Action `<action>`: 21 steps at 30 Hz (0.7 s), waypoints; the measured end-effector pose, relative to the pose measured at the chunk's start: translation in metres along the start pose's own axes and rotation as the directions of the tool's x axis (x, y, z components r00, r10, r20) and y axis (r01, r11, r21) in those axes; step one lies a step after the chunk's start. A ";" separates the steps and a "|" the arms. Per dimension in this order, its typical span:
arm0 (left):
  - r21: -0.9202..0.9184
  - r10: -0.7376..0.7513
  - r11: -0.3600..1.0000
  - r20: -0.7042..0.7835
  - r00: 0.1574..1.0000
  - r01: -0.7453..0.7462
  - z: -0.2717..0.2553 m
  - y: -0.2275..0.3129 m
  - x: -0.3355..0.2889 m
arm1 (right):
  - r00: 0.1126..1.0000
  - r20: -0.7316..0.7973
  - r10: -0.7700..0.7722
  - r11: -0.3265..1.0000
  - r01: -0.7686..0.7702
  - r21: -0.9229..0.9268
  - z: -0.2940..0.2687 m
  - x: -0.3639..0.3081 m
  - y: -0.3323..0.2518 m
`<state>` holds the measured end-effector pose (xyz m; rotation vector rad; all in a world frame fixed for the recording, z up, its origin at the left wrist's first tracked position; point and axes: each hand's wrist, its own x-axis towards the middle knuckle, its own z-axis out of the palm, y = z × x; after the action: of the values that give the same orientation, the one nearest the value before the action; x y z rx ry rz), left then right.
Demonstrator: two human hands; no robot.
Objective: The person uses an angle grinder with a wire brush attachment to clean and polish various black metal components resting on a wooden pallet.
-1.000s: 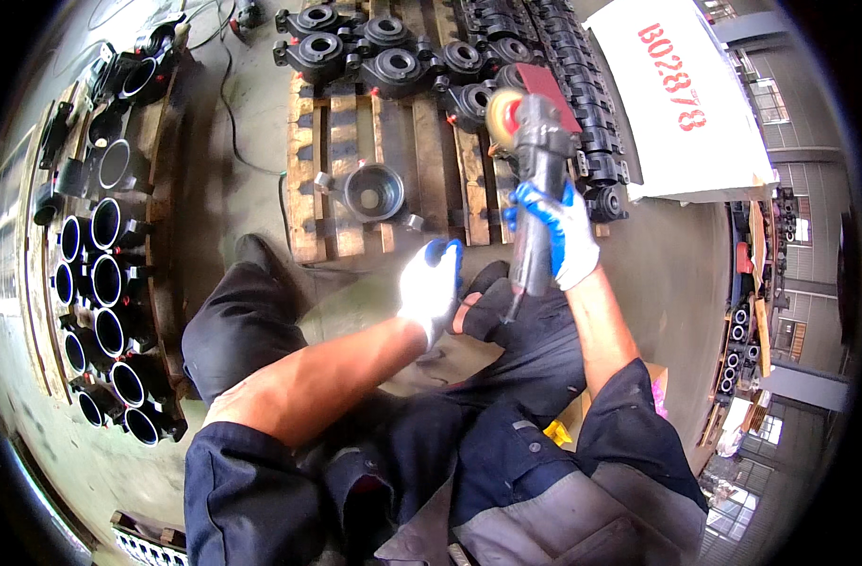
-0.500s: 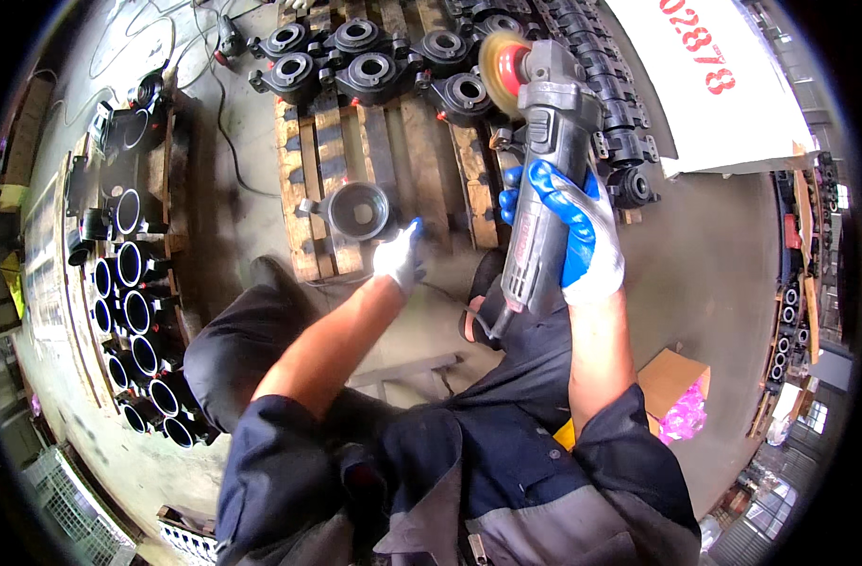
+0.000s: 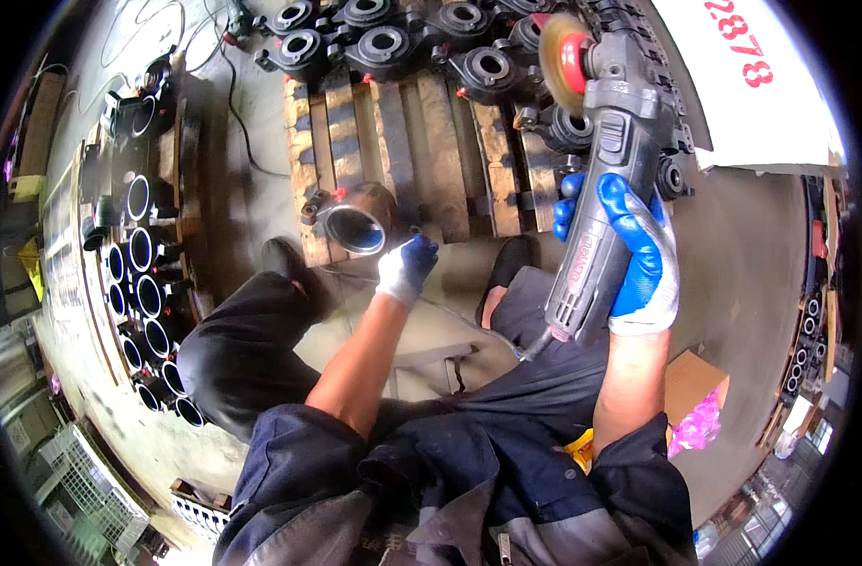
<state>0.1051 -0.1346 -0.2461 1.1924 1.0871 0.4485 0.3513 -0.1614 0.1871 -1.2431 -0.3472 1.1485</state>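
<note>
My right hand (image 3: 643, 255), in a blue-and-white work glove, is wrapped round the body of a grey angle grinder (image 3: 596, 222). The grinder is raised, and its red-and-tan round wheel (image 3: 568, 64) points up and away. My left hand (image 3: 409, 271), gloved alike, has its fingers curled at a lug on the right side of a dark metal housing (image 3: 372, 201). That housing lies tilted on the near edge of a wooden pallet (image 3: 390, 132), its bright-rimmed round opening facing me. The exact grip of the left fingertips is partly hidden.
Several black housings (image 3: 384, 47) stand on the far part of the pallet. At the left, more ring-ended parts (image 3: 148, 295) are stacked. A white printed sheet-like block (image 3: 752, 85) is at upper right. The grinder's cord (image 3: 530, 354) runs between my legs; a cardboard box (image 3: 697, 377) sits at right.
The housing has tipped so that its opening turns toward me, and my left fingers have curled in at its lug. The grinder in my right hand has shifted right and slightly nearer in the view.
</note>
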 end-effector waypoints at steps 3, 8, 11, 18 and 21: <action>-0.800 -0.115 0.567 0.158 0.981 0.195 -0.004 0.038 -0.032 | 1.000 0.003 -0.024 1.000 0.024 -0.001 0.000 -0.002 0.005; -0.895 -0.200 0.262 0.316 0.927 0.361 -0.019 0.056 -0.046 | 0.999 -0.035 -0.005 0.997 0.002 -0.079 0.012 -0.003 0.010; -0.878 -0.107 0.339 0.322 0.941 0.339 -0.023 0.048 -0.051 | 1.000 -0.001 -0.010 0.999 0.010 -0.051 0.015 -0.001 0.014; -0.895 -0.191 0.255 0.324 0.926 0.366 -0.020 0.059 -0.055 | 1.000 -0.006 -0.002 0.994 0.002 -0.106 0.016 0.001 0.015; -0.887 -0.271 0.271 0.303 0.913 0.375 -0.016 0.067 -0.048 | 1.000 0.002 -0.003 0.992 0.003 -0.128 0.016 0.002 0.015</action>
<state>0.0861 -0.1396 -0.1648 -0.1010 0.7203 0.5650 0.3325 -0.1523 0.1792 -1.3530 -0.4294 1.1390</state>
